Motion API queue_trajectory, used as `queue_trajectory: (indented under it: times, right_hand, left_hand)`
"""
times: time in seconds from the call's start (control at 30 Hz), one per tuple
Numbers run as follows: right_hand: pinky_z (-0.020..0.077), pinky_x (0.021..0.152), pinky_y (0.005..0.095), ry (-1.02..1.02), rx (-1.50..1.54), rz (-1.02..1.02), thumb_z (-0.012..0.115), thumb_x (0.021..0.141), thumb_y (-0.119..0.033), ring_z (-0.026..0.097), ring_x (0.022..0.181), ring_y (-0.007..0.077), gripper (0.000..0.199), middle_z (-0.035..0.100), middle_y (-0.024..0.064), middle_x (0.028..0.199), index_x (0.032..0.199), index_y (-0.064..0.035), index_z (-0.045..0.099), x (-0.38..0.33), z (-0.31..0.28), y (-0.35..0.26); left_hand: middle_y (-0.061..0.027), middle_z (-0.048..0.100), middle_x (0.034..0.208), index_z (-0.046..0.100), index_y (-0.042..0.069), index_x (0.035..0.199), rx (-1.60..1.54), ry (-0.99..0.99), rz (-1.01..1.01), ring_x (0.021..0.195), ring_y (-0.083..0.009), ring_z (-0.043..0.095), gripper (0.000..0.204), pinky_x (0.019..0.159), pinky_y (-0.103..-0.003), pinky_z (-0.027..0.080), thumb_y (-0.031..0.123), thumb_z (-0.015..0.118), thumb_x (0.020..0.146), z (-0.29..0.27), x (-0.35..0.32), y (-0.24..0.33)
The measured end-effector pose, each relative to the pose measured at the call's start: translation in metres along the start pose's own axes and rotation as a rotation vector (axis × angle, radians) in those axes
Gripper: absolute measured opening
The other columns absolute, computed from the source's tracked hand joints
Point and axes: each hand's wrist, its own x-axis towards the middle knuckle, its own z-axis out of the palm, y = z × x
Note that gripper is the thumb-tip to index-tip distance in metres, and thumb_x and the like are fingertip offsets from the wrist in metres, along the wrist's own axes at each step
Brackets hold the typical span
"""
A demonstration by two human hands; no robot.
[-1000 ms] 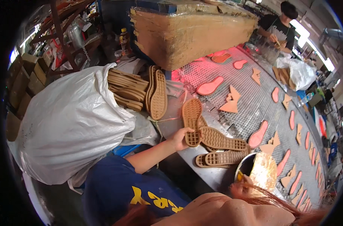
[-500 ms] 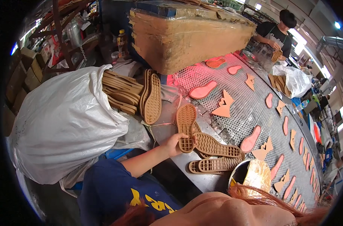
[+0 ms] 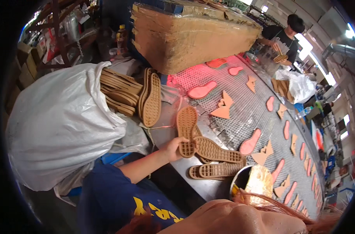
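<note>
While view's swung rt, L hand still pinches brn sole; can't tell R hand

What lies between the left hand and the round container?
In the head view, overlapping brown soles lie on the metal surface between left hand and container.

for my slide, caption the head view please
Left hand grips a brown shoe sole beside a mesh surface bearing pink pieces.
</note>
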Motion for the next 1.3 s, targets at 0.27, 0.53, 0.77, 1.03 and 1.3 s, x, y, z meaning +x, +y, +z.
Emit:
queue_trajectory:
  times: [0.27,0.53,0.77,1.03,1.3]
  right_hand:
    - [0.0469,0.086,0.0306,-0.137,-0.025,0.097,0.062,0.087,0.000,0.058,0.095,0.0212,0.017,0.058,0.0133,0.104,0.103,0.0013,0.062,0.006,-0.013,0.036]
    - [0.0462,0.086,0.0300,-0.135,0.033,0.517,0.061,0.086,0.001,0.057,0.095,0.0205,0.016,0.058,0.0126,0.102,0.102,0.0013,0.062,0.001,-0.021,0.084]
    - [0.0470,0.084,0.0303,-0.138,0.030,0.203,0.062,0.086,0.000,0.058,0.094,0.0207,0.016,0.058,0.0127,0.103,0.102,0.0018,0.062,0.001,-0.019,0.024]
    - [0.0471,0.085,0.0305,-0.131,0.047,0.145,0.060,0.087,0.001,0.058,0.095,0.0206,0.017,0.058,0.0128,0.103,0.103,0.0021,0.062,0.004,-0.014,0.020]
    - [0.0474,0.085,0.0314,-0.106,0.060,0.180,0.060,0.086,0.002,0.058,0.095,0.0212,0.015,0.059,0.0136,0.102,0.100,0.0031,0.062,0.004,-0.010,-0.001]
  left_hand:
    - [-0.0145,0.059,0.108,0.045,0.007,0.128,-0.038,0.025,0.010,0.099,-0.0259,0.060,0.041,0.084,-0.039,0.051,0.012,0.042,0.088,0.004,-0.009,0.001]
    - [-0.0150,0.058,0.109,0.045,0.001,0.123,0.026,0.036,0.033,0.101,-0.0263,0.059,0.038,0.090,-0.040,0.049,0.011,0.044,0.086,0.006,-0.013,0.001]
    - [-0.0127,0.058,0.110,0.047,0.006,0.125,-0.001,0.041,0.010,0.101,-0.0258,0.059,0.039,0.086,-0.042,0.051,0.013,0.043,0.087,0.006,-0.009,0.000]
    - [-0.0125,0.058,0.110,0.047,0.009,0.128,0.007,0.051,0.039,0.102,-0.0238,0.059,0.040,0.087,-0.040,0.051,0.010,0.041,0.088,0.006,-0.009,-0.001]
    - [-0.0119,0.058,0.111,0.043,0.009,0.133,-0.005,0.012,0.038,0.102,-0.0236,0.059,0.046,0.086,-0.042,0.051,0.010,0.042,0.087,0.009,-0.008,-0.003]
